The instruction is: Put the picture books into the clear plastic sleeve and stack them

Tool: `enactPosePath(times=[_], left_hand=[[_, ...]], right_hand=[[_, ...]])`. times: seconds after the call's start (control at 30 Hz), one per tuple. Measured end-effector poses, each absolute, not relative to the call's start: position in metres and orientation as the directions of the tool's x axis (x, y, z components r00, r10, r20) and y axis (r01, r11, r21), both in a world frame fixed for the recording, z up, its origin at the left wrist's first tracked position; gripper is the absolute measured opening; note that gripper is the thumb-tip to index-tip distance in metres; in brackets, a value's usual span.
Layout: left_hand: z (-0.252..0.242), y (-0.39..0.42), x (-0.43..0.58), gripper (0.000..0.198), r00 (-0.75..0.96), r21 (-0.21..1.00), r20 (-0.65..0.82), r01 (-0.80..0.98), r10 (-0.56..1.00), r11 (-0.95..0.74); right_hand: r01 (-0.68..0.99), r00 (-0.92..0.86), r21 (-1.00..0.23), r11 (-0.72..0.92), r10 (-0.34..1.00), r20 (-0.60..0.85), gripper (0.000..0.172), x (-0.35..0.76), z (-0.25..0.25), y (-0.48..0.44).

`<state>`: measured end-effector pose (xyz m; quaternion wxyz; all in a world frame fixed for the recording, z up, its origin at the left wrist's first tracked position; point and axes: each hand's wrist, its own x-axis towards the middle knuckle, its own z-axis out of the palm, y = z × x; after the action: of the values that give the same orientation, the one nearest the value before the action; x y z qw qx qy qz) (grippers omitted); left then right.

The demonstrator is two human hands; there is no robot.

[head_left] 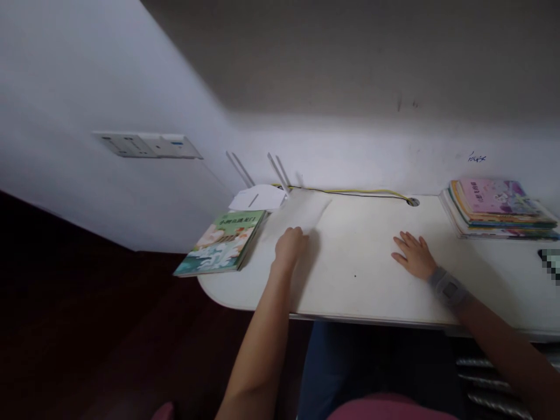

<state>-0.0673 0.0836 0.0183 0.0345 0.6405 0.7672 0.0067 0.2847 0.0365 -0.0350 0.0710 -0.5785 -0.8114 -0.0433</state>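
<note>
My left hand (289,251) is closed in a fist low over the left part of the white desk (371,297). A thin pale sheet (306,210), paper or cloth, stretches from its fingers toward the wall. How the fingers grip it is partly hidden. To the left of this hand lies a green picture book (225,242), its corner reaching past the desk's rounded end. My right hand (415,256) rests palm down on the desk with fingers spread, holding nothing. A grey watch (448,287) is on that wrist.
A white router (258,198) with upright antennas stands behind the green book. Yellow and black cables (363,192) run along the wall to a cable hole (412,202). Stacked books (499,210) sit at the right, near a pixelated object (550,262). A switch panel (149,146) is on the left wall.
</note>
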Motion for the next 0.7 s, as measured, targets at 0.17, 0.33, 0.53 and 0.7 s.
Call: enactPosePath(times=[0.17, 0.33, 0.53, 0.7], left_hand=[[0.020, 0.083, -0.066, 0.032, -0.207, 0.053, -0.012, 0.977, 0.978, 0.207], [0.021, 0.083, -0.067, 0.028, -0.260, 0.069, 0.005, 0.963, 0.966, 0.259], [0.033, 0.085, -0.068, 0.022, -0.240, 0.138, -0.044, 0.960, 0.970, 0.243], [0.043, 0.080, -0.053, 0.029, -0.246, 0.146, 0.000, 0.959, 0.969, 0.244]], right_hand=[[0.942, -0.329, -0.004, 0.335, 0.928, 0.175, 0.050, 0.287, -0.037, 0.037], [0.944, -0.323, -0.008, 0.330, 0.928, 0.186, 0.050, 0.287, -0.040, 0.038], [0.944, -0.323, -0.006, 0.329, 0.928, 0.186, 0.050, 0.287, -0.040, 0.037], [0.945, -0.323, 0.006, 0.328, 0.927, 0.193, 0.050, 0.288, -0.036, 0.037]])
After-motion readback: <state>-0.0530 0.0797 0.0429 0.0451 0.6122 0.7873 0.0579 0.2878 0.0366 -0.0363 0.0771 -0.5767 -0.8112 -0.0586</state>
